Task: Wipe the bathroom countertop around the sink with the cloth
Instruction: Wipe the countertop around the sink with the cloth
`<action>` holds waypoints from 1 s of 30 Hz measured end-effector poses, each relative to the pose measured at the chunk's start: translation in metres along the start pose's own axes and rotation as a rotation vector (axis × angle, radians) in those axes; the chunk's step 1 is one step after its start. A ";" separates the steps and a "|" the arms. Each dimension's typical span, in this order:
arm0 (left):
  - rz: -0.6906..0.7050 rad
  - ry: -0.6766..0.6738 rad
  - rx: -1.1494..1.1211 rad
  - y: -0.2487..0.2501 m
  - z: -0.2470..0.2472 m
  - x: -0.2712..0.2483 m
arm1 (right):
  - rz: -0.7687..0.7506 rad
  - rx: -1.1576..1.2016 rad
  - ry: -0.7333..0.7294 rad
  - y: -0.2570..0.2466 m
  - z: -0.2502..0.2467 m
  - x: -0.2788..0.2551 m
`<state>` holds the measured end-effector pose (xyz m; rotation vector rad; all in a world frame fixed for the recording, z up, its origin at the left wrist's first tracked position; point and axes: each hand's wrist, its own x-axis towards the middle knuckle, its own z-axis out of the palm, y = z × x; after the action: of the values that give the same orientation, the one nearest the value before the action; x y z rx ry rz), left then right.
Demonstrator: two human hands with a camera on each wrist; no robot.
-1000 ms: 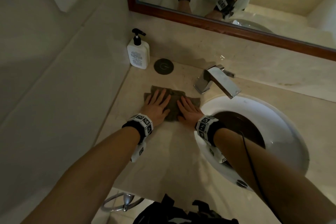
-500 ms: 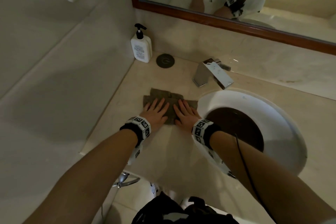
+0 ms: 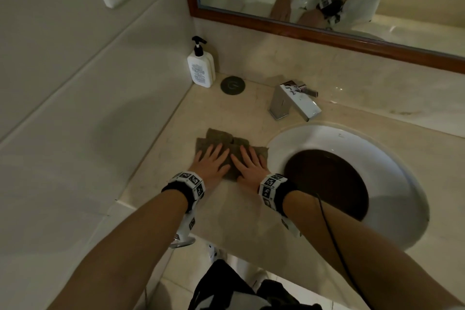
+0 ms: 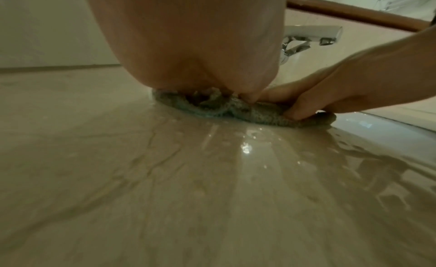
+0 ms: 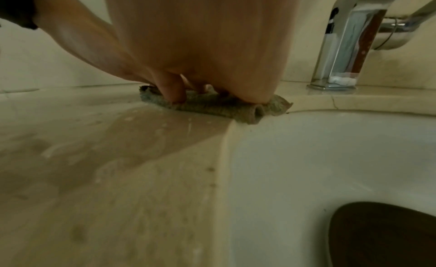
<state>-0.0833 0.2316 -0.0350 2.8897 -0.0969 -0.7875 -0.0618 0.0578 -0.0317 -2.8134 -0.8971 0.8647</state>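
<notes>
Bare beige marble desk lies open beyond the fingers, running back to a white pump bottle and a round dark cap in the rear corner. A square chrome faucet stands behind to the right. The white oval sink drops away on the right; the pale tiled wall closes the left side.

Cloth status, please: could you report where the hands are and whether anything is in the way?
Left hand and right hand flat on cloth, pressing. Cloth on countertop, left of sink. Soap bottle and faucet stand beyond.
</notes>
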 end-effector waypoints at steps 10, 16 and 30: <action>0.104 0.052 0.043 -0.019 -0.032 0.064 | 0.133 0.037 0.132 0.024 -0.021 0.048; 0.158 0.084 0.064 -0.029 -0.053 0.111 | 0.191 0.036 0.168 0.042 -0.039 0.085; 0.141 0.078 0.089 -0.042 -0.075 0.149 | 0.210 0.029 0.241 0.050 -0.062 0.126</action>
<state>0.0841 0.2669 -0.0518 2.9526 -0.3312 -0.6616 0.0818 0.0922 -0.0528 -2.9404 -0.5612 0.5328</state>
